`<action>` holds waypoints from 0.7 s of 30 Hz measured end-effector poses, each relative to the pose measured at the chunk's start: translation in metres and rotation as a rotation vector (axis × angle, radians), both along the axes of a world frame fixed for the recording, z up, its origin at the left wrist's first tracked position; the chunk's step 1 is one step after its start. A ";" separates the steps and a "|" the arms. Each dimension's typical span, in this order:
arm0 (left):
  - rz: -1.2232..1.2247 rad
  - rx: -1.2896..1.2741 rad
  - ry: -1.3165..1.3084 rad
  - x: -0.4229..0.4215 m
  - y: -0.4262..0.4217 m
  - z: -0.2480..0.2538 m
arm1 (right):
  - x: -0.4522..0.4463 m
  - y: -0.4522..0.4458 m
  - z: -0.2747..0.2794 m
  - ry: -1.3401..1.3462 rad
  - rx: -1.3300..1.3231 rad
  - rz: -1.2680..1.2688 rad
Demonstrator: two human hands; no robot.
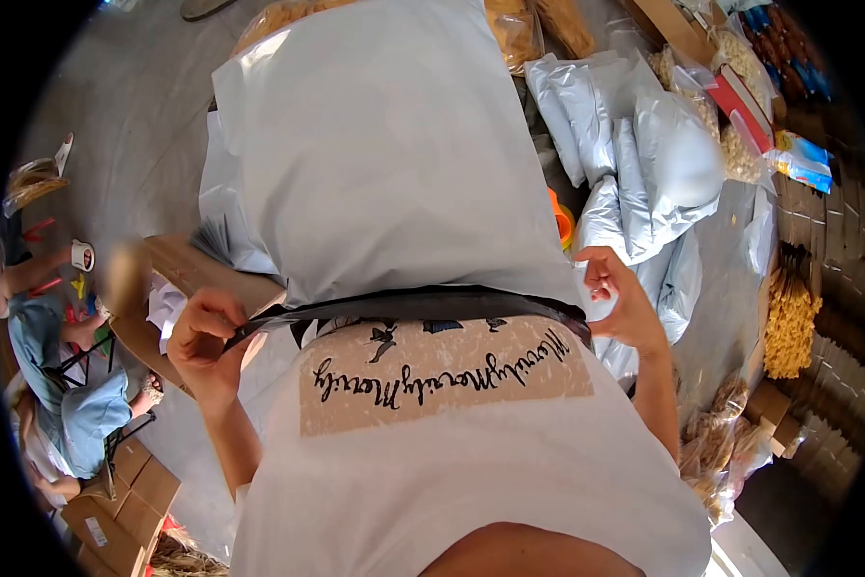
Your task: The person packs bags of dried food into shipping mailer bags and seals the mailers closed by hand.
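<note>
A large pale grey plastic mailing bag (403,144) lies in front of my body, its open mouth toward me. The dark inner lining shows along that edge. My left hand (206,341) pinches the left corner of the mouth between thumb and fingers. At the opposite corner, my right hand (625,303) grips the edge with the thumb low and the fingers curled. Between both hands the edge is stretched almost straight, close against my white shirt. What lies inside the bag is hidden.
Several filled grey bags (634,154) are piled at the right, near an orange tape roll (564,223). An open cardboard box (168,313) stands beside my left hand. Another person (86,413) sits at the far left. Yellow dried bundles (791,327) are at the right.
</note>
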State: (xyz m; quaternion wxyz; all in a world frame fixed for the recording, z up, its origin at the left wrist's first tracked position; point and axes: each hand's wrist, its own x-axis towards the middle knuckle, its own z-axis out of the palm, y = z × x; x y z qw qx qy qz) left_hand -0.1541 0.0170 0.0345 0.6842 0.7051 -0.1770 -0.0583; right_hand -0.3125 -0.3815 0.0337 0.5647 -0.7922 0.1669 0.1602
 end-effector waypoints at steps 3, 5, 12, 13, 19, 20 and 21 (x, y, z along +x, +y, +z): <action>-0.012 -0.035 0.003 -0.001 0.002 -0.006 | -0.005 0.014 -0.018 -0.152 0.062 -0.128; 0.046 0.020 0.011 -0.004 0.000 -0.007 | -0.009 0.015 -0.031 -0.327 0.197 -0.448; 0.342 0.174 -0.012 0.004 -0.017 -0.019 | 0.054 0.023 -0.052 -0.437 0.384 -0.779; 0.346 0.173 -0.018 0.006 -0.019 -0.022 | 0.060 0.023 -0.055 -0.405 0.417 -0.817; 0.423 0.176 0.252 0.019 -0.022 -0.075 | 0.079 0.024 -0.069 -0.234 0.333 -0.762; 0.423 0.157 0.261 0.021 -0.025 -0.085 | 0.080 0.023 -0.078 -0.214 0.350 -0.738; 0.419 0.161 0.265 0.021 -0.026 -0.094 | 0.081 0.023 -0.085 -0.194 0.365 -0.713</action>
